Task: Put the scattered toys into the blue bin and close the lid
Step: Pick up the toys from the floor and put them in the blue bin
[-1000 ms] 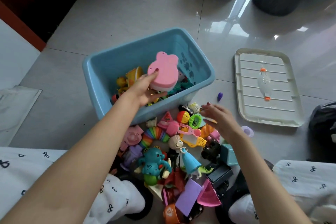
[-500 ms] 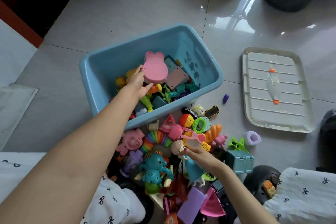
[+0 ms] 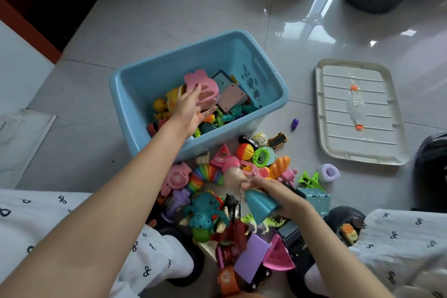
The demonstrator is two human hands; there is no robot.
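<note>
Blue bin (image 3: 135, 80) sits open on the tile floor, lid (image 3: 358, 113) lying flat well apart to its right. Left hand (image 3: 191, 106) is inside the bin w/ fingers spread, touching the pink bunny-shaped toy (image 3: 200, 82) atop the pile — ears point away from the person. Right hand (image 3: 278, 196) grips a doll in a teal dress (image 3: 258, 203) over the toy pile in front of the bin; doll's long axis runs diagonal, head (image 3: 235, 178) up-left toward the bin, skirt hem down-right.
</note>
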